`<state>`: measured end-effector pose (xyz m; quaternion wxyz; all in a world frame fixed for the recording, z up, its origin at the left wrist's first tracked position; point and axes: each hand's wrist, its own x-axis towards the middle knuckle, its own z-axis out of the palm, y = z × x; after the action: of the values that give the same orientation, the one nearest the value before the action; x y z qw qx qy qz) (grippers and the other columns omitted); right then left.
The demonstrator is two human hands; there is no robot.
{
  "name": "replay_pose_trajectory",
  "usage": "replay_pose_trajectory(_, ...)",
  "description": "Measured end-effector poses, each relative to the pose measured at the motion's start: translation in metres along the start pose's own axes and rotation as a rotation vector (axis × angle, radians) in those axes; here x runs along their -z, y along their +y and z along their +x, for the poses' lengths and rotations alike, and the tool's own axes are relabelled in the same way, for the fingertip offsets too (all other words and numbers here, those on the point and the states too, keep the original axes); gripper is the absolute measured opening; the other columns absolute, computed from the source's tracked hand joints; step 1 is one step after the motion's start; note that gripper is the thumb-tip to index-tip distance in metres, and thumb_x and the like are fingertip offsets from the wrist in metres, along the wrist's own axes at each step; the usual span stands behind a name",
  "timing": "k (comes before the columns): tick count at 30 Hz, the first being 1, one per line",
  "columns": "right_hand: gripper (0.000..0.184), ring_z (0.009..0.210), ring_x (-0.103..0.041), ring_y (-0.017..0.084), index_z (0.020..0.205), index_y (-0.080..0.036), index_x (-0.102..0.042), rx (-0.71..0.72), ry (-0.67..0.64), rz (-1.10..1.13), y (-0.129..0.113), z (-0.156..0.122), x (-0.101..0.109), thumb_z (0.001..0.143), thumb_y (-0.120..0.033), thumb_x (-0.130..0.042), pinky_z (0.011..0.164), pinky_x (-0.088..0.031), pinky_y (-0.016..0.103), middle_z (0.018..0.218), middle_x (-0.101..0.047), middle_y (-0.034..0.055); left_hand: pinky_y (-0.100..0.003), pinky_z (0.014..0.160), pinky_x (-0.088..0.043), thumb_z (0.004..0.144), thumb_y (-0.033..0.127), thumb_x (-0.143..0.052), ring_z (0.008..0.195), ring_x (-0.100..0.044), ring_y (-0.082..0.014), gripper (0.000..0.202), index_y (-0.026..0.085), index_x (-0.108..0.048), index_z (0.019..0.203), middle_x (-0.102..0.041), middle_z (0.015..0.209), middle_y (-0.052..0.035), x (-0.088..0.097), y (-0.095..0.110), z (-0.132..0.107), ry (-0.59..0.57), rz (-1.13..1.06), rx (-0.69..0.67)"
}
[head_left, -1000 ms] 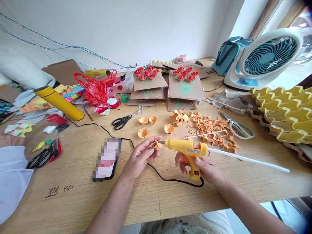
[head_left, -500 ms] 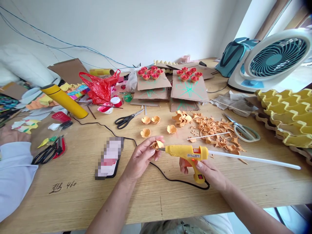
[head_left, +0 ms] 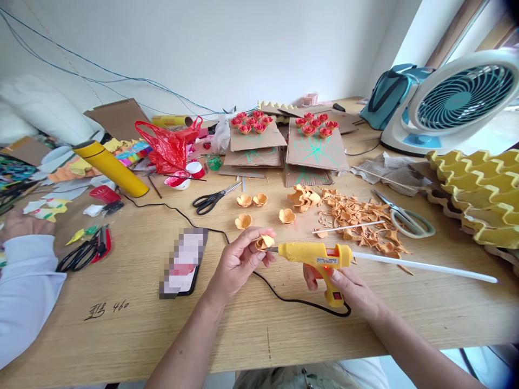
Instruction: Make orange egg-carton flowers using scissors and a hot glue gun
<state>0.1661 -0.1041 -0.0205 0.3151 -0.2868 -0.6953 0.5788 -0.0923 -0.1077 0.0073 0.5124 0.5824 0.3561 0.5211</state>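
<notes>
Between the fingers of my left hand (head_left: 237, 265) is a small orange paper-like flower (head_left: 264, 242), its petals partly hidden by the fingertips. My right hand (head_left: 352, 289) grips a yellow glue gun (head_left: 314, 254) by its handle, with the index finger at the orange trigger. The gun's nozzle points left, at the flower's near side; whether they touch is hard to tell. A long white glue stick (head_left: 425, 267) juts from its rear, and a small red light glows on it. Several finished orange flower cups (head_left: 287, 216) sit on the table just beyond.
Orange scraps (head_left: 357, 216), green-handled scissors (head_left: 409, 219) and egg trays (head_left: 478, 194) lie to the right. Black scissors (head_left: 214, 199) and a phone (head_left: 184, 262) are left of centre. Cardboard (head_left: 318, 148) bears red flowers. A co-worker's sleeve (head_left: 30, 292) rests at far left.
The glue gun and my right hand have shifted slightly right, and the nozzle has drawn back a little from the flower. My left hand keeps its hold. The whole view has shifted slightly.
</notes>
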Motion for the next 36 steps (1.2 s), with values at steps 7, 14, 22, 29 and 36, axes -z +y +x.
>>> replay_pose_trajectory(7, 0.059, 0.076, -0.051, 0.020, 0.083, -0.020, -0.058, -0.012, -0.009, 0.004, -0.0018, -0.0006, -0.0010, 0.100, -0.069, -0.029, 0.067, -0.042, 0.032, 0.083, -0.058, 0.0059, -0.025, 0.066, -0.059, 0.095, 0.022, -0.065, 0.076, -0.068, -0.0122, 0.031, 0.025, -0.069, 0.125, -0.063, 0.122, -0.0095, 0.0001, 0.0002, 0.0000, -0.004, 0.029, -0.048)
replay_pose_trajectory(14, 0.061, 0.077, -0.051, 0.020, 0.083, -0.020, -0.057, 0.004, 0.003, -0.048, 0.0008, -0.0012, -0.0010, 0.099, -0.071, -0.028, 0.071, -0.043, 0.032, 0.083, -0.058, 0.0052, -0.024, 0.065, -0.060, 0.095, 0.019, -0.064, 0.076, -0.070, -0.0117, 0.030, 0.025, -0.070, 0.124, -0.062, 0.120, -0.0087, -0.0011, 0.0010, 0.0006, 0.000, 0.048, -0.098)
replay_pose_trajectory(22, 0.058, 0.075, -0.051, 0.019, 0.083, -0.020, -0.054, 0.049, 0.005, -0.009, -0.0015, 0.0004, -0.0036, 0.099, -0.071, -0.032, 0.068, -0.042, 0.031, 0.080, -0.055, 0.0040, -0.024, 0.067, -0.061, 0.096, 0.017, -0.062, 0.076, -0.070, -0.0111, 0.031, 0.025, -0.069, 0.125, -0.060, 0.119, -0.0078, -0.0023, 0.0004, -0.0003, 0.027, 0.131, -0.161)
replay_pose_trajectory(29, 0.057, 0.075, -0.051, 0.019, 0.086, -0.019, -0.057, 0.062, 0.010, -0.036, 0.0014, -0.0009, -0.0041, 0.100, -0.068, -0.032, 0.065, -0.040, 0.030, 0.082, -0.057, 0.0050, -0.022, 0.066, -0.061, 0.096, 0.016, -0.062, 0.076, -0.071, -0.0099, 0.033, 0.028, -0.069, 0.126, -0.060, 0.118, -0.0060, -0.0019, -0.0002, -0.0001, 0.022, 0.142, -0.183)
replay_pose_trajectory(36, 0.056, 0.075, -0.052, 0.018, 0.090, -0.018, -0.058, 0.098, 0.037, -0.097, 0.0052, -0.0034, -0.0050, 0.102, -0.066, -0.031, 0.064, -0.039, 0.029, 0.083, -0.060, 0.0058, -0.021, 0.069, -0.062, 0.097, 0.012, -0.059, 0.078, -0.069, -0.0082, 0.038, 0.030, -0.067, 0.129, -0.058, 0.121, -0.0048, -0.0017, -0.0034, -0.0003, 0.037, 0.219, -0.244)
